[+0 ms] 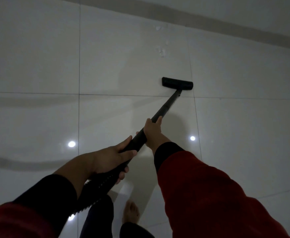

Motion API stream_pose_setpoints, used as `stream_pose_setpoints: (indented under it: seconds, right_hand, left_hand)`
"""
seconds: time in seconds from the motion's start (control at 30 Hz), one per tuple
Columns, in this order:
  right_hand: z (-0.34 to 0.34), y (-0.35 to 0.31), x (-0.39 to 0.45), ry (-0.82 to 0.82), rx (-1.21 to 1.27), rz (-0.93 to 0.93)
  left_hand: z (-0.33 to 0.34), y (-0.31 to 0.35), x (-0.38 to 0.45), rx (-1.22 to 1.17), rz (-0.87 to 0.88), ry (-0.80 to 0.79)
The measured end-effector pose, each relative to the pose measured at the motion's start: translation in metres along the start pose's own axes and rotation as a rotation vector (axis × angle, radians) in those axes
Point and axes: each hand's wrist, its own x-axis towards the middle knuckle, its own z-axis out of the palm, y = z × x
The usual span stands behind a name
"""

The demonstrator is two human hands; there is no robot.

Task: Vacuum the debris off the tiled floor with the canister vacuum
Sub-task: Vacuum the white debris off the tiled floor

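A black vacuum wand (168, 105) slants from my hands up to a flat black floor head (177, 83) that rests on the glossy white tiled floor (37, 66). My right hand (152, 132) is wrapped around the wand's middle. My left hand (109, 161) grips the lower handle end, where the ribbed black hose (96, 189) begins. Small pale bits of debris (161, 52) lie on the tile beyond the head, with more debris (158, 28) farther off near the wall. The canister itself is out of view.
A grey skirting band (209, 23) runs diagonally along the wall at the top. My bare foot (131, 213) and dark trouser legs stand below my hands. Ceiling lights glint off the tiles (71, 144). Curved shadows cross the floor at left.
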Motion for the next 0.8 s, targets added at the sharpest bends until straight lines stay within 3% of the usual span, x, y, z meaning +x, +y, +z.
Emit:
stream_pose_setpoints:
  seconds: [0.17, 0.8]
  right_hand:
    - [0.017, -0.032, 0.008, 0.045, 0.014, -0.034]
    - [0.095, -0.106, 0.018, -0.078, -0.063, 0.036]
  left_hand:
    - [-0.022, 0.026, 0.007, -0.007, 0.032, -0.022]
    - [-0.094, 0.087, -0.006, -0.043, 0.036, 0.042]
